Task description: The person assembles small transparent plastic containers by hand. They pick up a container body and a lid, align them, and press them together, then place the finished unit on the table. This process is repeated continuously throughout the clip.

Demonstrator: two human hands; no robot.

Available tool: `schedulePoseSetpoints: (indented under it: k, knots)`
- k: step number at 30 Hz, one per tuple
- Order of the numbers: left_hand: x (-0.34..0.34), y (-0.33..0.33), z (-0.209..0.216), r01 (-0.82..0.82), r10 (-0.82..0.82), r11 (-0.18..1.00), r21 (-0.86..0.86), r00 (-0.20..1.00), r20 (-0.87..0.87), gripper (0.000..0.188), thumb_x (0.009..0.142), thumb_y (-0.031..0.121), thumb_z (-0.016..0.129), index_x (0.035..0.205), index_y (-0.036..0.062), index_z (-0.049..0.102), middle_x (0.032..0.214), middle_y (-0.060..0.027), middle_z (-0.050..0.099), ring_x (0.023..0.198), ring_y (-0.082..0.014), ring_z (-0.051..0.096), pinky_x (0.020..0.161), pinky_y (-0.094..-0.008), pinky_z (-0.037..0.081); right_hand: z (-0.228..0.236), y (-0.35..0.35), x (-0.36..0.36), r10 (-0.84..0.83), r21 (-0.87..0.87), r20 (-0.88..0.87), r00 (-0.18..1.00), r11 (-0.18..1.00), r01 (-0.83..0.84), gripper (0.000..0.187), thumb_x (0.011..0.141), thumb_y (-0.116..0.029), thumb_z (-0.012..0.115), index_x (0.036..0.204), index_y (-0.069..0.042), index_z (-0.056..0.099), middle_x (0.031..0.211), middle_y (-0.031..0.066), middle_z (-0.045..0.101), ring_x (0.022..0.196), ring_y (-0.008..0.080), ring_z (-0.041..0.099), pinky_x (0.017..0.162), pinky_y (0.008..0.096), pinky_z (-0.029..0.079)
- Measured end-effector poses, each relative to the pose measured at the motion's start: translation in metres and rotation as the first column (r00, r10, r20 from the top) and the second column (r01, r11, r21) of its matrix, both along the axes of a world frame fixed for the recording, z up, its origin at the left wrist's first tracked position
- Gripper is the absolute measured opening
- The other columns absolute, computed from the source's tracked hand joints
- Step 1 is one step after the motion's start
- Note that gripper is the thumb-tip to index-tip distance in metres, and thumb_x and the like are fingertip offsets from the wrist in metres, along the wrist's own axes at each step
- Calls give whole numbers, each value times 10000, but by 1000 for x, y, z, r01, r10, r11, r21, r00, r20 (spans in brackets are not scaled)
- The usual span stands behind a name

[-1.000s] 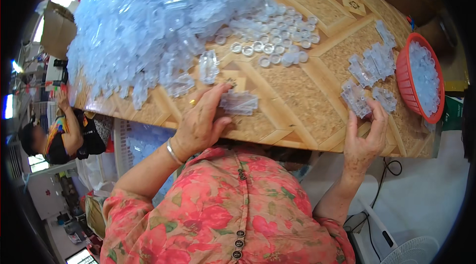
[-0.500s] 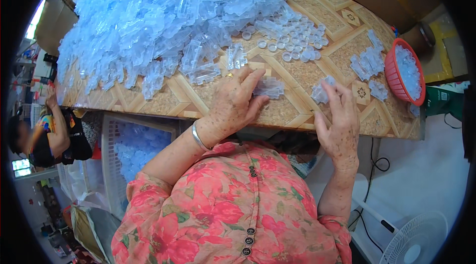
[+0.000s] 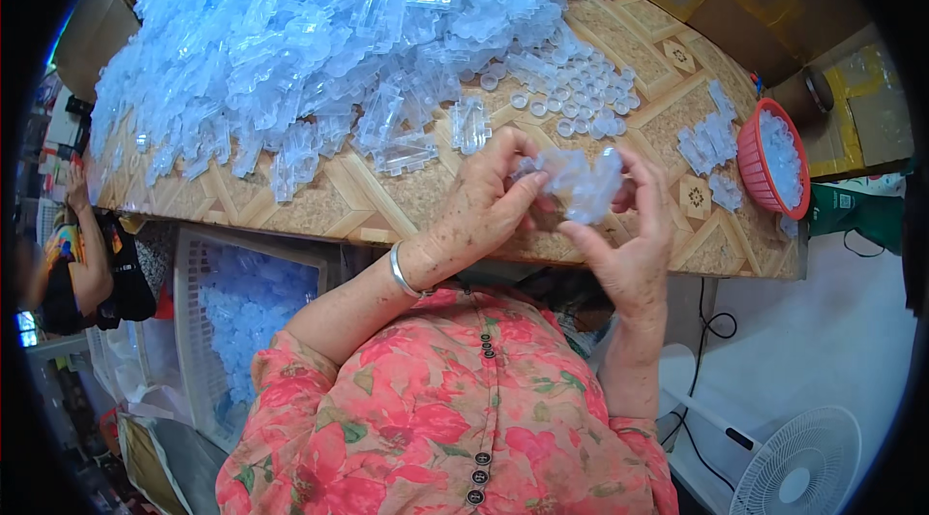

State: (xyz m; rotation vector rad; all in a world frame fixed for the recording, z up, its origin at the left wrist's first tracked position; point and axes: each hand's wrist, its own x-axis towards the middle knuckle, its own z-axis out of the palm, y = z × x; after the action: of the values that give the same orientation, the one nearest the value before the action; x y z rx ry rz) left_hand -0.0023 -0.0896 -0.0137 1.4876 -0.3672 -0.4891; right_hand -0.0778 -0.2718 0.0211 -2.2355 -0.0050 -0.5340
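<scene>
Two hands meet over the near edge of the bench [image 3: 368,200], and between them we hold a small cluster of clear plastic pieces [image 3: 579,184] lifted just above the wood. Our left hand [image 3: 489,200] has its fingers [image 3: 523,188] closed on the cluster's left side; our right hand [image 3: 629,234] curls its fingers around the right side and underneath. How many pieces make up the cluster we cannot tell, since they blur together. Just beyond lie loose clear trays [image 3: 469,123] and small round caps [image 3: 581,94], then a large heap of clear parts [image 3: 290,31]. A red basket [image 3: 750,162] sits at the bench's right end, a white crate [image 3: 208,321] below.
</scene>
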Motion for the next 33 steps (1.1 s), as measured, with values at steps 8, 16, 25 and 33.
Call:
schedulePoseSetpoints:
  k: [8, 16, 25, 33]
  knots:
    - [-13, 4, 6, 159, -325, 866, -475, 900, -291, 537, 1100, 289, 461, 1555, 16, 377, 1428, -96, 562, 1272, -177, 567, 1045, -363, 503, -20, 10, 3, -48, -50, 61, 997, 997, 51, 884, 648, -237, 933, 1404, -34, 522, 1263, 121, 570, 949, 245, 575, 811, 365, 517]
    - [-14, 3, 7, 66, -294, 844, -533, 887, -356, 536, 1090, 253, 489, 1551, 5, 373, 1483, -105, 516, 1319, -198, 539, 1093, -387, 465, -20, 13, 0, 79, -136, 185, 980, 989, -54, 908, 612, -219, 955, 1393, -41, 528, 1354, 183, 574, 1235, 351, 574, 1005, 432, 503]
    - [-16, 2, 14, 97, -326, 871, -481, 847, -420, 551, 1086, 252, 502, 1577, 49, 353, 1441, -75, 543, 1260, -162, 567, 1047, -345, 493, -26, 13, -4, 77, -111, 192, 978, 992, -56, 898, 614, -181, 946, 1398, -50, 526, 1372, 179, 575, 1248, 361, 573, 1046, 460, 478]
    - [-17, 7, 23, 181, -301, 919, -351, 896, -326, 525, 1096, 270, 479, 1587, 118, 370, 1399, -21, 559, 1169, -91, 574, 936, -265, 523, -26, 12, -3, 114, -169, 256, 960, 983, -72, 882, 632, -164, 928, 1406, -48, 520, 1377, 177, 582, 1254, 353, 573, 1052, 452, 473]
